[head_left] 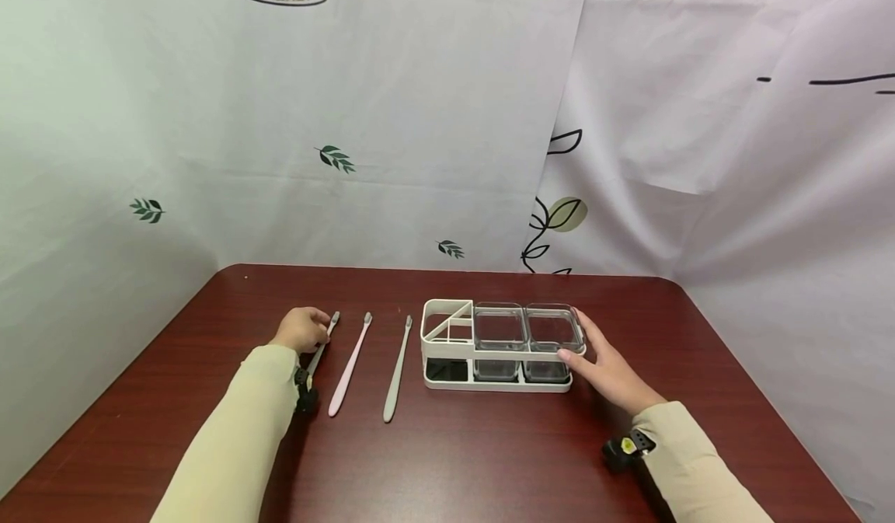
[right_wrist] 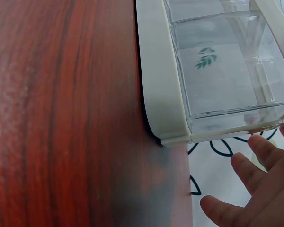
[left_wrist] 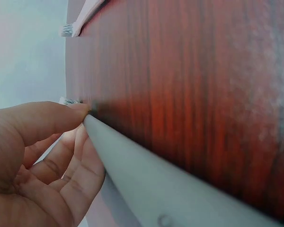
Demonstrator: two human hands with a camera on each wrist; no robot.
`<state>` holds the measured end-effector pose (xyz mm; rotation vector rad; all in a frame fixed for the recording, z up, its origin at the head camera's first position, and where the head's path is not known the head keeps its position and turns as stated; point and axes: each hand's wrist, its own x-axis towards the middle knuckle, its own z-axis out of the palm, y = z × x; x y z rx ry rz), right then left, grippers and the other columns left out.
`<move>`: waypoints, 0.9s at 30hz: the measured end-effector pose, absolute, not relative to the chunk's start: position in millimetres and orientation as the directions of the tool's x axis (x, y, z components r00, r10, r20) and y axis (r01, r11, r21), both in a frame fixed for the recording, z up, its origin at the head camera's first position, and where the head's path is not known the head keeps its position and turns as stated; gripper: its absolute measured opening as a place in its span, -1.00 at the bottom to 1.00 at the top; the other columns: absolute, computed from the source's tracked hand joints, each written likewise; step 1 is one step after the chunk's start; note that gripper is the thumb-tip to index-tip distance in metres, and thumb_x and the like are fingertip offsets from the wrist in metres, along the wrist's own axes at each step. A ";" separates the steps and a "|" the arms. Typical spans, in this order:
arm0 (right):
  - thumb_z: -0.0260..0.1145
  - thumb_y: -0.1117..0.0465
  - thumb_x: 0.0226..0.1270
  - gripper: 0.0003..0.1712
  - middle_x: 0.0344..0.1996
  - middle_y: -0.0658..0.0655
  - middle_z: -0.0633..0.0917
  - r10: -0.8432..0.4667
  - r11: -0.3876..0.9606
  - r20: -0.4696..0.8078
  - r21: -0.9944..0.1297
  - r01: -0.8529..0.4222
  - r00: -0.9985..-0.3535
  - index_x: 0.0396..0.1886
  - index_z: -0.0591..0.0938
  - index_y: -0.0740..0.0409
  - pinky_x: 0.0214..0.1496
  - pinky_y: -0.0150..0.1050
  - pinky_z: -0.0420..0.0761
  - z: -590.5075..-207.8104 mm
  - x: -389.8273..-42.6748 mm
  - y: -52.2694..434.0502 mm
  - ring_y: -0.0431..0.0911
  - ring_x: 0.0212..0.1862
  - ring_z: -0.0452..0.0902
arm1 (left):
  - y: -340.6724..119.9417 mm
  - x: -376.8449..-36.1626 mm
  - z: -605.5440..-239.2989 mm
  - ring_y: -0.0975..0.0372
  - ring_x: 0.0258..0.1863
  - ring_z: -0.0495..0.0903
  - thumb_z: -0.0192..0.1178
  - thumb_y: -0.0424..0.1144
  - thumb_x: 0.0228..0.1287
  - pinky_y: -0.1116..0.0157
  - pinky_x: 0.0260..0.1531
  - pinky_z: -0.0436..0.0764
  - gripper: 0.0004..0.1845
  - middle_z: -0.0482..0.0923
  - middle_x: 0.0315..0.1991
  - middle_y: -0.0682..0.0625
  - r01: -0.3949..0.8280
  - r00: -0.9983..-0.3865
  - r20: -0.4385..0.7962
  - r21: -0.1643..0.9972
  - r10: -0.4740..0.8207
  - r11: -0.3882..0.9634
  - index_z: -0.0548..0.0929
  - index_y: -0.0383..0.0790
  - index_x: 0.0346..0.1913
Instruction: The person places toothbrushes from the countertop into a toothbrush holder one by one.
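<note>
Three toothbrushes lie side by side on the dark red table [head_left: 454,461]. My left hand [head_left: 302,329] curls over the head end of the leftmost, grey toothbrush [head_left: 320,350]. In the left wrist view the thumb and fingers [left_wrist: 61,156] pinch its pale handle [left_wrist: 132,170]. A pink toothbrush [head_left: 349,364] and a grey-green one [head_left: 397,367] lie to the right, untouched. My right hand [head_left: 594,352] rests with straight fingers against the right end of a white rack [head_left: 447,340], which holds two clear cups [head_left: 499,327]. The rack [right_wrist: 161,94] and a cup [right_wrist: 227,71] fill the right wrist view.
White printed sheets hang behind the table and on both sides. The rack's left part has small divided slots [head_left: 450,322]. The pink toothbrush's head [left_wrist: 73,28] shows at the top of the left wrist view. Bare tabletop stretches in front of the rack and brushes.
</note>
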<state>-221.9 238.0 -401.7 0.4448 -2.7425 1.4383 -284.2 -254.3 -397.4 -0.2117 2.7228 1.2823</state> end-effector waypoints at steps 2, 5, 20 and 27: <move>0.23 -0.01 0.39 -0.05 0.47 0.32 0.08 -0.247 0.532 0.144 -0.806 -0.258 -0.958 0.56 -0.11 0.01 0.29 0.34 0.17 -401.7 -222.1 238.0 0.26 0.43 0.04 | -254.9 -284.4 -397.6 0.09 -0.39 0.45 0.15 -0.59 0.12 0.30 -0.50 0.55 -0.58 0.53 -0.34 -0.22 -0.186 -0.981 -0.175 0.755 -0.080 0.628 0.47 -0.62 0.09; 0.24 0.00 0.39 -0.05 0.47 0.32 0.08 -0.247 0.529 0.147 -0.808 -0.260 -0.958 0.56 -0.11 0.02 0.30 0.33 0.18 -401.3 -222.1 237.9 0.25 0.43 0.05 | -256.1 -284.6 -397.8 0.09 -0.39 0.45 0.15 -0.58 0.13 0.30 -0.50 0.54 -0.60 0.55 -0.27 -0.28 -0.189 -0.981 -0.178 0.754 -0.082 0.629 0.48 -0.63 0.08; 0.24 0.05 0.40 -0.07 0.44 0.33 0.15 -0.261 0.492 0.173 -0.823 -0.285 -0.950 0.55 -0.10 0.03 0.26 0.24 0.28 -404.4 -220.9 237.2 0.24 0.37 0.20 | -253.3 -278.3 -378.1 -0.06 -0.15 0.62 0.12 -0.53 0.19 0.09 -0.24 0.67 -0.62 0.53 -0.07 -0.45 -0.190 -0.981 -0.166 0.789 -0.096 0.584 0.48 -0.63 0.08; 0.24 0.06 0.39 -0.09 0.40 0.34 0.22 -0.249 0.486 0.174 -0.829 -0.278 -0.953 0.55 -0.07 0.03 0.22 0.18 0.36 -404.9 -220.9 236.2 0.23 0.30 0.30 | -245.2 -279.4 -371.2 0.06 -0.23 0.63 0.13 -0.48 0.23 0.09 -0.18 0.67 -0.60 0.57 -0.10 -0.40 -0.140 -0.990 -0.110 0.836 -0.088 0.530 0.46 -0.60 0.12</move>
